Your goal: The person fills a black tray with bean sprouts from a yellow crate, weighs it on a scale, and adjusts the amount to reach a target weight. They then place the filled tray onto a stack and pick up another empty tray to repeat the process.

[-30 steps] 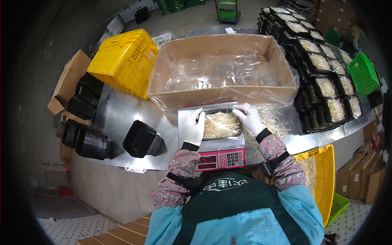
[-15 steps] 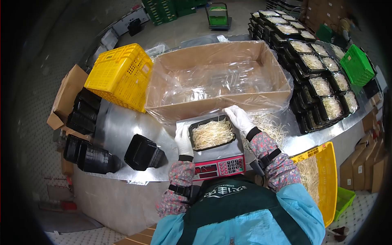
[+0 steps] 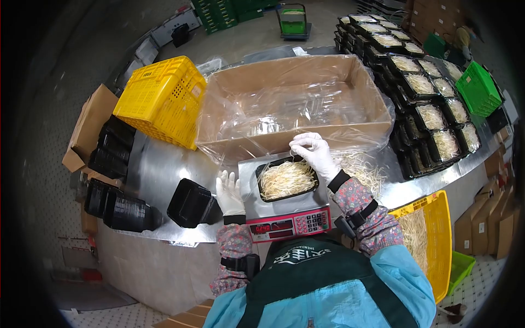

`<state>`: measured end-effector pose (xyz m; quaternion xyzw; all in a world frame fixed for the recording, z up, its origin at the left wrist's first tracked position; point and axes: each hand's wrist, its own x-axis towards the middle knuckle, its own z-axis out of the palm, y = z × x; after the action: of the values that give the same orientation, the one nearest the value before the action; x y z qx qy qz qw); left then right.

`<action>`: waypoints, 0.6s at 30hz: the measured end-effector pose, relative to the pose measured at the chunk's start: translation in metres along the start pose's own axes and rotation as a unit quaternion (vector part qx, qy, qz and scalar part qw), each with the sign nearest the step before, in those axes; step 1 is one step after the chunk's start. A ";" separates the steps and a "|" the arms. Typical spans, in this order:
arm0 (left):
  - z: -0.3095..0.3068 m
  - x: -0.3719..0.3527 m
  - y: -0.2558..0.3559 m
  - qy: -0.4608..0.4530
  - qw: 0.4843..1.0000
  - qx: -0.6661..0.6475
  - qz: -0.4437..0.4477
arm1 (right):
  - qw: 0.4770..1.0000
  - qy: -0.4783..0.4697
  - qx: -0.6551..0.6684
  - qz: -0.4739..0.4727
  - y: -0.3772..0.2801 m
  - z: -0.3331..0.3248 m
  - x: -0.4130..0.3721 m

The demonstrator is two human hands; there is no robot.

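A black tray of pale sprouts [image 3: 287, 179] rests on the metal plate of a red scale [image 3: 289, 224], whose display is lit. To the left of the tray is my left hand [image 3: 229, 194], white-gloved, fingers spread, touching nothing. My right hand [image 3: 316, 154], also gloved, is over the tray's upper right edge with thumb and fingertips pinched together. Whether a sprout is between those fingertips is too small to tell. Loose sprouts [image 3: 361, 174] lie on the table right of the scale.
Behind the scale is a plastic-lined cardboard box [image 3: 295, 134]. A yellow crate [image 3: 158, 101] and stacked black trays [image 3: 127, 212] stand left. Filled trays [image 3: 420, 85] are piled right, above a yellow crate of sprouts [image 3: 437, 240]. A person [image 3: 464, 39] is far back right.
My left hand has let go of the tray's side and moved left, its fingers spreading. My right hand has shifted left and up along the tray's edge, fingers now curled. The display now shows lit digits.
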<state>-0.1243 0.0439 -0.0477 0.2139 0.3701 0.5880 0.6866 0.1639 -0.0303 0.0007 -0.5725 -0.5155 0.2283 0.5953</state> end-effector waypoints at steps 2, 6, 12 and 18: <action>0.004 -0.004 0.007 0.021 0.999 -0.034 -0.010 | 0.994 -0.029 0.104 0.020 -0.016 0.006 0.001; 0.010 -0.009 0.012 0.005 0.999 -0.044 -0.004 | 0.986 -0.063 -0.138 -0.068 -0.016 0.033 -0.026; 0.011 -0.022 0.028 0.017 0.999 -0.043 -0.002 | 0.946 -0.097 -0.293 -0.095 -0.005 0.001 -0.037; 0.019 -0.031 0.027 0.023 0.995 0.083 0.056 | 0.994 -0.036 -0.096 -0.032 -0.017 -0.035 -0.040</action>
<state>-0.1279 0.0225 -0.0078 0.2768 0.4210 0.5976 0.6237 0.1743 -0.0843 0.0091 -0.6017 -0.5744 0.1785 0.5255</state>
